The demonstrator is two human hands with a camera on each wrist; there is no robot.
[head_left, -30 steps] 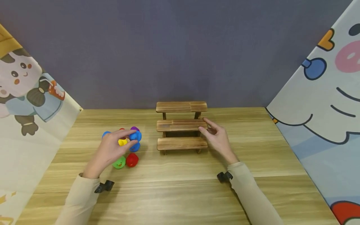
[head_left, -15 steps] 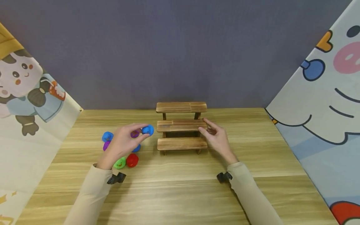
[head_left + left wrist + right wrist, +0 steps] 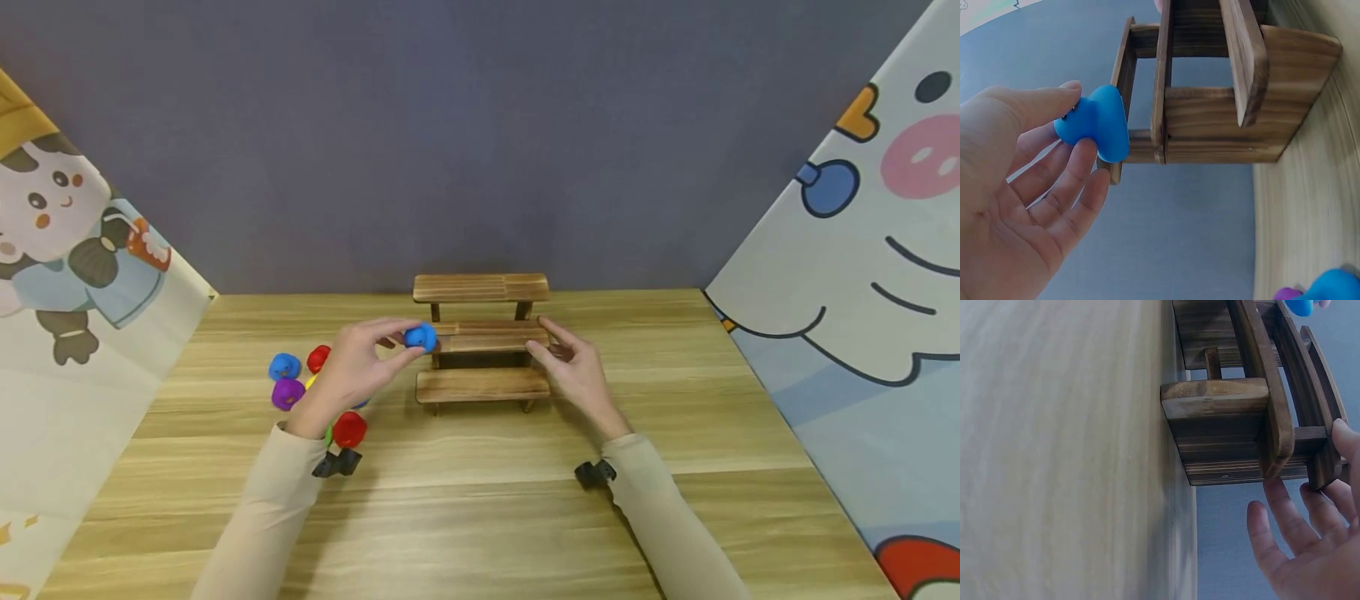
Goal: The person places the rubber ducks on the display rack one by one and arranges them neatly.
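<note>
My left hand (image 3: pixel 356 367) pinches a small blue rubber duck (image 3: pixel 421 337) between thumb and fingertips. In the head view the duck overlaps the left end of the middle step of a three-tier wooden stand (image 3: pixel 483 385). The left wrist view shows the duck (image 3: pixel 1094 122) held sideways, with dark eyes near the thumb. My right hand (image 3: pixel 573 367) grips the right end of the middle step. In the right wrist view its thumb lies on one face of that step, and fingers (image 3: pixel 1291 519) reach the other side and end of the stand (image 3: pixel 1216 394).
Left of the stand lie several more toy ducks: a blue one (image 3: pixel 285 367), a purple one (image 3: pixel 287 394), red ones (image 3: pixel 350 430), and others partly hidden by the left arm. A grey wall (image 3: pixel 480 150) rises behind the wooden table (image 3: pixel 480 500), with printed panels at both sides.
My left hand has carried the blue duck rightward and slightly up, from above the other ducks to the stand's middle step. The right hand keeps its place on the stand.
</note>
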